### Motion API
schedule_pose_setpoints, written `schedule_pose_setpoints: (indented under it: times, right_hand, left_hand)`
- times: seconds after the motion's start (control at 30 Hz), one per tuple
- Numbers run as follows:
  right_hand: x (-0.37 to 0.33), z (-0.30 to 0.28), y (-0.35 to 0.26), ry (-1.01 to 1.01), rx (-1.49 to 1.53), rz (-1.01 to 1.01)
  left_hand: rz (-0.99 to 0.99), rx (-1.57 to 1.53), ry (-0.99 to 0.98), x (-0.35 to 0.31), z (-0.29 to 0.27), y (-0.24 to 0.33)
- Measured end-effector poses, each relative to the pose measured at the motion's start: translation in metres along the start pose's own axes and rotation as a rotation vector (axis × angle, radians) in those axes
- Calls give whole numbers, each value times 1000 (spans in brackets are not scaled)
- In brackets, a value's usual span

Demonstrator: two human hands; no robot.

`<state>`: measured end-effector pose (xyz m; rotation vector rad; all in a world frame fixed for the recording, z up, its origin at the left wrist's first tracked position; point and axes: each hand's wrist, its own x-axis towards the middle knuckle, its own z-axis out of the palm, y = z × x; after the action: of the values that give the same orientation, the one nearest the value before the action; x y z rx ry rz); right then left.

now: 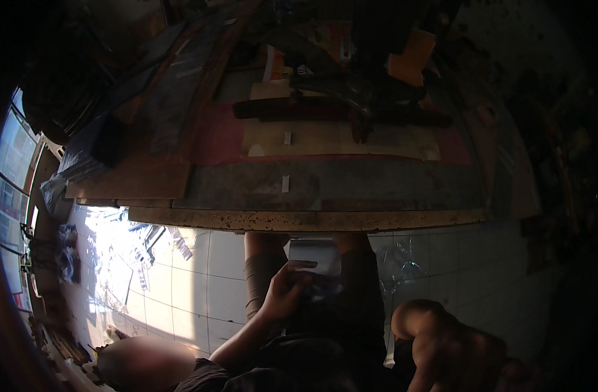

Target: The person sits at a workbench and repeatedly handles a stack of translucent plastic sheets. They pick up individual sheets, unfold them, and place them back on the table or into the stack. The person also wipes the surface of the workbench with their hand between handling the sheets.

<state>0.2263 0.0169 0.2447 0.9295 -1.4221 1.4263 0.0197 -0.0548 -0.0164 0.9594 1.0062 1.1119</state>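
Observation:
My left hand (290, 288) is low in the middle, over my lap. Its fingers are stretched out and a little apart, resting over a clear plastic sheet or bag (316, 253) that lies between my thighs. Whether the fingertips pinch the plastic is too dark to see. At the lower right, my right hand (452, 349) is raised and bent close in, away from the plastic. Its fingers are hidden in shadow, and nothing can be made out in them. Above my knees runs the worn front edge of a workbench (305, 221).
On the bench, a dark machine part with a long bar (341, 111) stands over a pale board (344, 145) and a reddish sheet (217, 134). An orange piece (413, 59) is behind. Plastic scraps (135, 242) litter the sunlit tiles at left; clear film (403, 258) lies at right.

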Motion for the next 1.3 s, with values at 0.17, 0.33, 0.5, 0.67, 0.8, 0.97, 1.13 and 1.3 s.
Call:
schedule_pose_setpoints:
  times: [0.17,0.33,0.5,0.67,0.8,0.97,1.13,1.3]
  right_hand:
    - [-44,1,2,255,-262,-43]
    - [-126,-67,-7,353,-1341,563]
    - [-211,-75,16,308,-2036,771]
    - [-223,-63,21,301,-2061,771]
    - [-214,-59,19,316,-2055,780]
    - [-184,-73,18,360,-2041,969]
    - [-124,-109,43,284,-1833,937]
    - [-111,-182,86,90,-1744,1019]
  left_hand:
    - [-20,-43,7,2,1,6]
    - [-5,-35,29,1,-6,-2]
    - [12,-19,11,6,-9,-8]
    - [4,-77,10,3,-9,-7]
    - [22,-92,0,2,-7,0]
    - [69,-137,-19,0,-4,3]
    - [78,-154,-61,-3,-3,15]
    - [122,-132,-68,-5,-7,10]
